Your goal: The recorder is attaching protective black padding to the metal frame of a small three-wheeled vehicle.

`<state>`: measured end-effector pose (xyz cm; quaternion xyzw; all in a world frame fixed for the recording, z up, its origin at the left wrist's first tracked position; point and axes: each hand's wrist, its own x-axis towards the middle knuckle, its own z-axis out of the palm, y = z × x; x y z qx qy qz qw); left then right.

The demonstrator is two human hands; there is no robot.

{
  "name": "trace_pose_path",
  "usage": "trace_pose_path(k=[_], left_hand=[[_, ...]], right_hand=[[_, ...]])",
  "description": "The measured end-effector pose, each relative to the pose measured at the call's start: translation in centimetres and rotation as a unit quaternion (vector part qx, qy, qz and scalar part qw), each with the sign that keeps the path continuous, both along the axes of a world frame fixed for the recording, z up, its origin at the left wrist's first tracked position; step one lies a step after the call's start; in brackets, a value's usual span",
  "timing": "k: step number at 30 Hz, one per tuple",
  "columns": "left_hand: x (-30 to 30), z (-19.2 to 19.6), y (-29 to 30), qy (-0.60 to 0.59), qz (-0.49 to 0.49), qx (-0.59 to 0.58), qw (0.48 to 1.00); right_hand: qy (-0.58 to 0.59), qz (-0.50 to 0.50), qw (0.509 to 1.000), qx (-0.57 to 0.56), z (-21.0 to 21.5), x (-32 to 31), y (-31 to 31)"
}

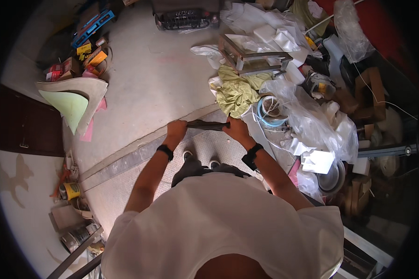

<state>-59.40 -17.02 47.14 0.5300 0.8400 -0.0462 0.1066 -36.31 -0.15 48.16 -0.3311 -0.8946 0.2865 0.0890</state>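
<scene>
A dark, narrow strip of limp material (207,125) is stretched level between my two hands, out in front of my body. Whether it is cloth or plastic, I cannot make out. Its left end is gripped by my left hand (177,129), with the fingers closed round it. My right hand (237,128) is closed on the other end, near a crumpled yellow-green cloth (235,93) on the floor. Each wrist wears a black band. Below the strip, the tips of my shoes show on the textured floor.
On the right lie clear plastic sheeting (307,114), a blue-rimmed bucket (270,111), an overturned wooden stool frame (256,58) and white foam pieces. Boxes (97,58) and a curved pale-green panel (67,107) stand at left. Part of a vehicle (186,18) is at the far end.
</scene>
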Motion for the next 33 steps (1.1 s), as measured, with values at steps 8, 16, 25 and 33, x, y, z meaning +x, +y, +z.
trace_pose_path(k=[8, 16, 25, 33], left_hand=[[-6.3, 2.4, 1.6, 0.134, -0.214, 0.007, 0.968], [-12.6, 4.7, -11.5, 0.121, -0.3, -0.142, 0.936], [-11.0, 7.1, -18.8, 0.014, -0.294, -0.187, 0.937], [-14.9, 25.1, -36.4, -0.049, -0.151, -0.424, 0.891]], right_hand=[[-0.136, -0.037, 0.989, -0.036, -5.2, 3.7, 0.3], [-0.31, 0.05, 0.945, -0.093, -13.7, 17.9, -3.7], [-0.301, 0.106, 0.936, -0.146, -12.4, 24.7, -6.9], [-0.366, 0.119, 0.896, -0.222, -7.4, 25.7, -5.3]])
